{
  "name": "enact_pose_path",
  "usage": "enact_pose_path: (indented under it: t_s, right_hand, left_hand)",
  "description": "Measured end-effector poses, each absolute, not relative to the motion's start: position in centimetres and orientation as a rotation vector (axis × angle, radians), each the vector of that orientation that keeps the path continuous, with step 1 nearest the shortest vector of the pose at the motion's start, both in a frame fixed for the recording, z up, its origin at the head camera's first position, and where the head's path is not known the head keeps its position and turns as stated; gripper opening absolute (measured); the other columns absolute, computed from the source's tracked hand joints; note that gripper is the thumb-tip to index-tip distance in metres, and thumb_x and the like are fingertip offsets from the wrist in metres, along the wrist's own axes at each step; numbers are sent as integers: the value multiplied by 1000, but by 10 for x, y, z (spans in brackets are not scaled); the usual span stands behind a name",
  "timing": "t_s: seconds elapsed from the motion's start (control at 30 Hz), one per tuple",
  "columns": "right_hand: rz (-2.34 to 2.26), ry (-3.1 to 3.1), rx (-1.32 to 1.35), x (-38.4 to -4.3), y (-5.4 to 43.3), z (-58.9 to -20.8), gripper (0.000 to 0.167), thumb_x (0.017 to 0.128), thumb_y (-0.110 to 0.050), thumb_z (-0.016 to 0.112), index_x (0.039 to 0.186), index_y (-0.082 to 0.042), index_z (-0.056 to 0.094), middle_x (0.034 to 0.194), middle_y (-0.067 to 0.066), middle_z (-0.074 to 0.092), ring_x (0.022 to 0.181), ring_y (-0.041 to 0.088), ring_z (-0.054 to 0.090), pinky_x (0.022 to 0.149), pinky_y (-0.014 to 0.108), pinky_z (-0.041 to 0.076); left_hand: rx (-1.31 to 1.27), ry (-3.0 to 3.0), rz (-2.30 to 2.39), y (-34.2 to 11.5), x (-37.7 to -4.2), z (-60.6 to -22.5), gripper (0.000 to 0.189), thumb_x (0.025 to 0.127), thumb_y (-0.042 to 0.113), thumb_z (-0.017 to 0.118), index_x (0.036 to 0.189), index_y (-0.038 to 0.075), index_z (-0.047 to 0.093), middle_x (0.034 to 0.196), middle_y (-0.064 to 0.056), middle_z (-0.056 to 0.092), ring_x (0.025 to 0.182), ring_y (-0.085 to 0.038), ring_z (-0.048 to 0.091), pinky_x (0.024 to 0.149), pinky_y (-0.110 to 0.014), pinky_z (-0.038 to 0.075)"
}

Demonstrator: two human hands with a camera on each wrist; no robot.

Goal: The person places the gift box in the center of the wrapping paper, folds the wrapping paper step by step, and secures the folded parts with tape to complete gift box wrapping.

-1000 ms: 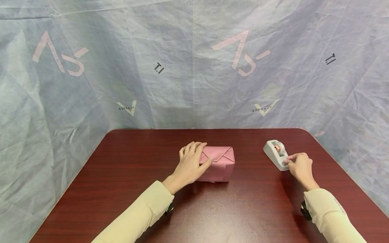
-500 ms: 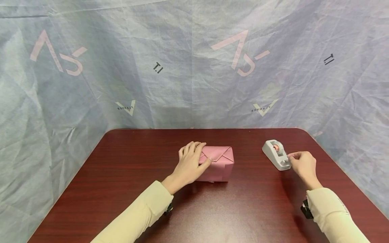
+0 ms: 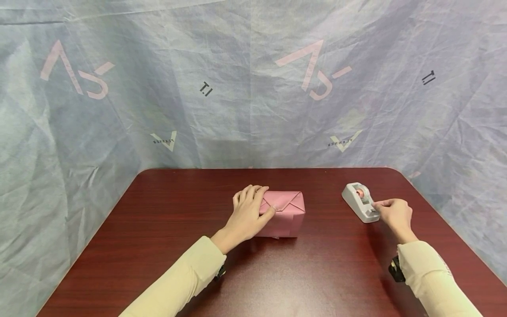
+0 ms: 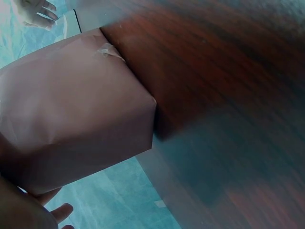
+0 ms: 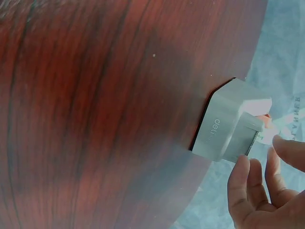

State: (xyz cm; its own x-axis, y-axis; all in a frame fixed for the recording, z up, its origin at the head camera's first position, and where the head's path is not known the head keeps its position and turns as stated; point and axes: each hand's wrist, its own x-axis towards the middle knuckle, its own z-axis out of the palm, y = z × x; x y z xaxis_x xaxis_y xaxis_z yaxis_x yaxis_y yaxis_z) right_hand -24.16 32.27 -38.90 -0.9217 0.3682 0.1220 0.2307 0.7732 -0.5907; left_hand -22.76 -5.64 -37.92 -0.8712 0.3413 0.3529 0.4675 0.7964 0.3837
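A pink-wrapped box point(image 3: 283, 220) with folded end flaps rests on the table. My left hand point(image 3: 246, 214) holds its left end, fingers over the top and thumb against the near side. The box point(image 4: 71, 90) fills much of the left wrist view, with a bit of clear tape on its far edge. A grey tape dispenser point(image 3: 358, 203) with an orange-cored roll stands to the right. At its low cutter end, my right hand point(image 3: 394, 215) pinches with thumb and fingertip. In the right wrist view, a faint clear strip of tape point(image 5: 268, 135) appears by those fingertips.
Both things stand on a dark red wooden table point(image 3: 190, 189) with rounded far corners. Grey printed cloth point(image 3: 225, 123) hangs behind and along both sides. A black wrist device point(image 3: 397, 269) is strapped at the right cuff.
My right hand drew slightly away to the right from the dispenser's cutter, then came back a little towards it. My left hand and the box have stayed put.
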Motion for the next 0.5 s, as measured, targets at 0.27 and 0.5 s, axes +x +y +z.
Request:
enact_pose_path:
  t_s: [0.27, 0.5]
  right_hand:
    - [885, -2724, -482, -242, 322, -390, 29, 83, -18, 61, 87, 10, 69, 91, 29, 65, 92, 45, 46, 67, 38, 38]
    - [937, -2727, -491, -240, 323, -390, 28, 83, -15, 60, 85, 11, 68, 67, 16, 66, 92, 42, 46, 65, 33, 35]
  left_hand:
    - [-626, -2718, -687, -57, -227, -379, 59, 87, 47, 43, 137, 15, 37, 134, -7, 39, 130, -31, 28, 103, -50, 16]
    - [-625, -2712, -688, -56, -228, -379, 59, 87, 47, 43, 137, 15, 37, 133, -7, 40, 130, -30, 28, 104, -50, 16]
